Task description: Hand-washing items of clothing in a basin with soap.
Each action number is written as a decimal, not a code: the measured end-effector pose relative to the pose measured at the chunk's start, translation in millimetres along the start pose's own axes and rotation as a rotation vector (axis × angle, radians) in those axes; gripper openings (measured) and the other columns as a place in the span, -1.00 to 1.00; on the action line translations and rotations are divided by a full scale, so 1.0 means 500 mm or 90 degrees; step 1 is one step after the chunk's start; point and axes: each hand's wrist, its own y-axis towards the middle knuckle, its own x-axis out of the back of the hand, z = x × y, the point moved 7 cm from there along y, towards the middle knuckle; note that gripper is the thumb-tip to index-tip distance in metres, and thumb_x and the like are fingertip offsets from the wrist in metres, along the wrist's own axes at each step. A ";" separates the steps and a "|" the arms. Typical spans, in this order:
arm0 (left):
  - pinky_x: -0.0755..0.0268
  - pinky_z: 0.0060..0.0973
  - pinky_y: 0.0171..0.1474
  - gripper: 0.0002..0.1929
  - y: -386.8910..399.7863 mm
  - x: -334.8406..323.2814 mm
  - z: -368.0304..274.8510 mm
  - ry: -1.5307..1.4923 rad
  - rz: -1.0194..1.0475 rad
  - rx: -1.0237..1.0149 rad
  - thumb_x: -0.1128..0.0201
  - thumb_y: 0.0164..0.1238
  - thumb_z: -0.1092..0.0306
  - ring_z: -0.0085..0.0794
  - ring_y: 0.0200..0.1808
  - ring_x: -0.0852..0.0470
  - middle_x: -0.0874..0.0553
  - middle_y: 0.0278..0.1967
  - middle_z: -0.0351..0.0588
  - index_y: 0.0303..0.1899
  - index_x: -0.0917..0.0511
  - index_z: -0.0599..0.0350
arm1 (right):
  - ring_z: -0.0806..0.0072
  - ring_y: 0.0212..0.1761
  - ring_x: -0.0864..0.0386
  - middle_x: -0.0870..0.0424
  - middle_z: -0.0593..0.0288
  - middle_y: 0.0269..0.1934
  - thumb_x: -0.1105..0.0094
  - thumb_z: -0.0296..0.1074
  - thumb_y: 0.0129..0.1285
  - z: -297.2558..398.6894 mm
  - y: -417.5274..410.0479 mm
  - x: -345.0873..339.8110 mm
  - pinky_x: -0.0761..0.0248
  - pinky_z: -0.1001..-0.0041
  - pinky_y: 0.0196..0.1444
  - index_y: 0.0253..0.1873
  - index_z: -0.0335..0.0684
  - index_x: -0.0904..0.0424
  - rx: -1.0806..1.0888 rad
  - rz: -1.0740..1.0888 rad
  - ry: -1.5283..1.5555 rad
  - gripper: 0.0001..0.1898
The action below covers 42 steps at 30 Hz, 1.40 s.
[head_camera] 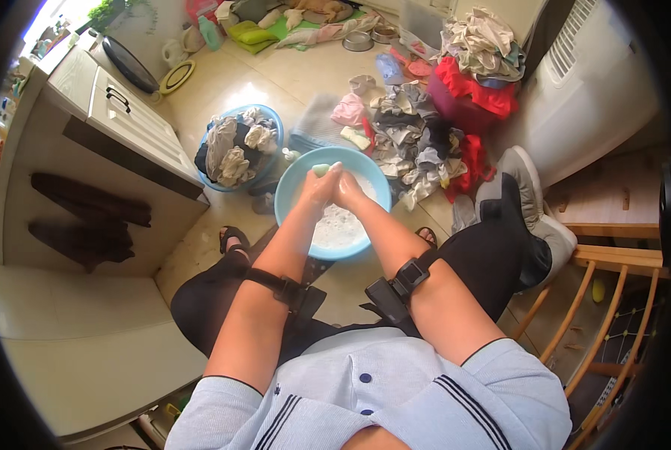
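A light-blue plastic basin (286,194) of cloudy, sudsy water (341,228) stands on the floor between my feet. Over its far half my two hands meet, wet and soapy. My left hand (320,188) holds a pale green object (320,169), perhaps a bar of soap; its shape is partly hidden by the fingers. Against it presses my right hand (346,187), fingers bent; whether it grips anything is hidden. Beyond the basin's left rim is a small bottle with a white cap (290,154).
A second blue basin (278,126) holds heaped laundry on the left. Piled clothes (414,135) lie right of my basin, beside a dark red tub (453,104) with more clothes. White cabinets (138,121) border the left; a wooden rack (583,315) and white appliance (588,95) the right.
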 end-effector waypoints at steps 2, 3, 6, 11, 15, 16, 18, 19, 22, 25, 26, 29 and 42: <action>-0.41 -0.37 -0.16 -0.42 0.007 0.052 0.012 0.007 -0.088 0.005 -0.20 0.13 -0.02 -0.32 -0.17 -0.53 -0.50 -0.12 -0.04 0.06 -0.26 0.17 | 0.07 -0.13 -0.54 -0.59 -0.10 -0.20 0.08 -0.12 0.18 0.060 -0.012 -0.025 -0.36 0.26 -0.12 -0.14 -0.27 -0.53 0.033 0.037 -0.057 -0.65; -0.41 -0.34 -0.15 -0.39 0.004 0.055 0.010 0.011 -0.142 0.015 -0.17 0.14 -0.05 -0.31 -0.15 -0.52 -0.48 -0.08 -0.03 0.09 -0.22 0.16 | 0.05 -0.14 -0.53 -0.58 -0.12 -0.21 0.07 -0.12 0.17 0.062 -0.013 -0.024 -0.37 0.25 -0.11 -0.14 -0.28 -0.53 0.048 0.049 -0.127 -0.65; -0.42 -0.32 -0.14 -0.40 -0.004 0.034 0.003 0.026 -0.137 0.012 -0.11 0.18 -0.08 -0.32 -0.13 -0.52 -0.50 -0.10 -0.03 0.10 -0.23 0.14 | 0.03 -0.12 -0.52 -0.56 -0.14 -0.18 0.05 -0.13 0.16 0.056 -0.007 -0.016 -0.36 0.22 -0.08 -0.13 -0.26 -0.53 0.089 0.033 -0.188 -0.66; -0.46 -0.36 -0.26 -0.50 -0.014 0.109 -0.009 -0.013 -0.243 -0.047 -0.04 0.24 -0.08 -0.34 -0.24 -0.55 -0.54 -0.20 -0.06 0.02 -0.32 0.13 | 0.07 -0.10 -0.51 -0.58 0.00 -0.15 0.04 -0.11 0.14 0.132 -0.048 -0.036 -0.35 0.24 -0.05 -0.06 -0.03 -0.52 0.069 0.097 -0.218 -0.69; -0.45 -0.42 -0.35 -0.46 -0.038 0.085 -0.033 0.021 -0.196 0.012 -0.02 0.22 -0.15 -0.31 -0.31 -0.56 -0.56 -0.29 -0.02 -0.04 -0.37 0.17 | 0.08 -0.11 -0.51 -0.57 -0.01 -0.15 0.03 -0.21 0.13 0.099 -0.041 -0.031 -0.36 0.25 -0.07 -0.02 0.01 -0.50 0.076 0.068 -0.179 -0.70; -0.49 -0.39 -0.36 -0.44 -0.020 0.113 -0.023 0.016 -0.190 0.017 0.02 0.23 -0.18 -0.27 -0.31 -0.58 -0.53 -0.25 0.01 -0.02 -0.34 0.18 | 0.08 -0.12 -0.51 -0.57 -0.02 -0.17 0.03 -0.24 0.13 0.116 -0.045 -0.039 -0.36 0.25 -0.08 -0.02 0.00 -0.50 0.111 0.068 -0.166 -0.71; -0.51 -0.35 -0.35 -0.43 -0.008 0.127 -0.024 -0.016 -0.184 0.030 0.04 0.24 -0.18 -0.24 -0.30 -0.59 -0.51 -0.23 0.03 -0.01 -0.32 0.19 | 0.09 -0.14 -0.52 -0.57 -0.01 -0.19 0.03 -0.28 0.13 0.111 -0.040 -0.043 -0.36 0.26 -0.09 -0.05 -0.01 -0.52 0.115 0.068 -0.160 -0.73; -0.53 -0.31 -0.33 -0.42 -0.005 0.120 -0.019 -0.044 -0.174 0.043 0.06 0.24 -0.18 -0.21 -0.28 -0.59 -0.49 -0.20 0.04 0.01 -0.29 0.20 | 0.09 -0.16 -0.52 -0.57 -0.01 -0.22 0.03 -0.32 0.12 0.098 -0.036 -0.039 -0.36 0.26 -0.10 -0.09 -0.03 -0.54 0.117 0.062 -0.151 -0.75; -0.55 -0.22 -0.25 -0.40 0.007 0.125 -0.004 -0.130 -0.163 0.067 0.08 0.25 -0.18 -0.13 -0.22 -0.58 -0.46 -0.14 0.09 0.04 -0.23 0.22 | 0.09 -0.19 -0.51 -0.57 -0.07 -0.24 0.06 -0.33 0.14 0.077 -0.036 -0.035 -0.35 0.30 -0.15 -0.20 -0.18 -0.56 0.118 0.059 -0.139 -0.79; -0.54 -0.22 -0.23 -0.39 0.029 0.148 0.014 -0.136 -0.180 0.105 0.06 0.24 -0.19 -0.15 -0.23 -0.56 -0.47 -0.13 0.09 0.06 -0.22 0.19 | 0.10 -0.26 -0.52 -0.58 -0.06 -0.32 0.00 -0.37 0.07 0.061 -0.031 -0.036 -0.36 0.31 -0.20 -0.25 -0.18 -0.57 0.065 0.060 -0.150 -0.82; -0.53 -0.21 -0.22 -0.37 0.037 0.157 0.021 -0.143 -0.193 0.112 0.05 0.22 -0.21 -0.16 -0.24 -0.55 -0.47 -0.12 0.10 0.08 -0.20 0.17 | 0.10 -0.26 -0.52 -0.58 -0.06 -0.32 0.00 -0.37 0.07 0.060 -0.026 -0.033 -0.36 0.31 -0.20 -0.25 -0.18 -0.57 0.062 0.062 -0.155 -0.82; -0.51 -0.21 -0.26 -0.35 0.048 0.141 0.029 -0.149 -0.158 0.139 0.01 0.18 -0.23 -0.19 -0.28 -0.52 -0.48 -0.14 0.10 0.10 -0.20 0.11 | 0.16 -0.19 -0.56 -0.59 -0.06 -0.31 -0.03 -0.31 0.10 -0.001 -0.020 -0.022 -0.39 0.29 -0.11 -0.26 -0.20 -0.58 -0.095 0.148 -0.233 -0.82; -0.29 -0.27 -0.28 -0.29 0.138 0.163 0.133 0.056 -0.195 0.159 -0.08 0.07 -0.30 -0.22 -0.30 -0.53 -0.57 -0.25 0.02 0.06 -0.28 0.13 | 0.27 -0.36 -0.56 -0.62 0.04 -0.41 -0.22 -0.21 -0.03 -0.071 0.019 -0.055 -0.37 0.39 -0.24 -0.30 -0.22 -0.62 -0.095 0.201 -0.229 -0.76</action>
